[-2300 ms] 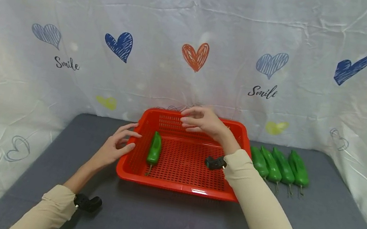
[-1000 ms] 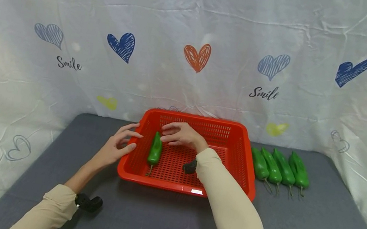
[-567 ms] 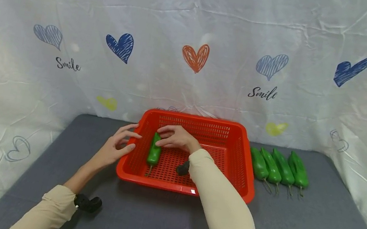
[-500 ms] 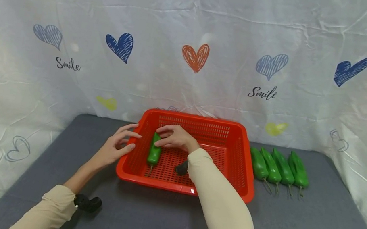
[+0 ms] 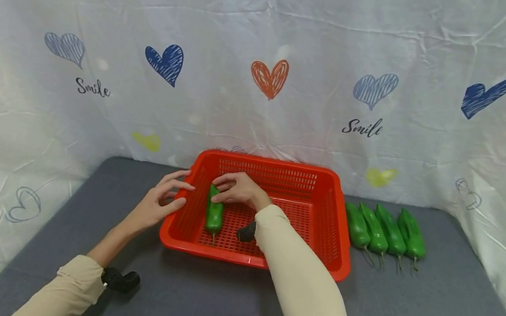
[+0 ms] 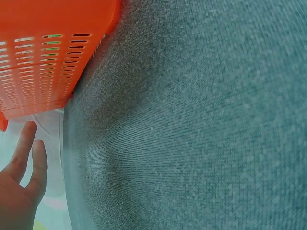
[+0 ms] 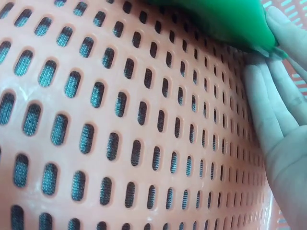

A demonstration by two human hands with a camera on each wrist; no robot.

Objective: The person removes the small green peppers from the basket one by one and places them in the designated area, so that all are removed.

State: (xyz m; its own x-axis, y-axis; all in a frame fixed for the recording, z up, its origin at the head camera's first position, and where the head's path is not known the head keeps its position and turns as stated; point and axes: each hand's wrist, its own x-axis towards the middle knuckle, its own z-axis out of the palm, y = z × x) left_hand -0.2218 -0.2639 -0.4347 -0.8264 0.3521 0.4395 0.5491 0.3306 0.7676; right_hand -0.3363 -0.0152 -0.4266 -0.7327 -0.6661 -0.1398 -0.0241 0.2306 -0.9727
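Observation:
A long green pepper lies lengthwise near the left side of a red plastic basket, its stem toward me. My right hand reaches into the basket and pinches this pepper near its pointed far end. In the right wrist view the thumb and fingertips meet at the tip of the pepper, just over the slotted basket floor. At the basket's left rim is my left hand, fingers spread and extended along it. The left wrist view shows two straight fingers below the basket wall.
Right of the basket, several green peppers lie side by side on the grey cloth, stems toward me. Behind the table hangs a white curtain printed with hearts. Each wrist carries a black camera.
My right hand has come left and down from above the basket's back to the pepper and taken hold of its tip. The pepper's stem end has swung slightly right. The left hand stays put.

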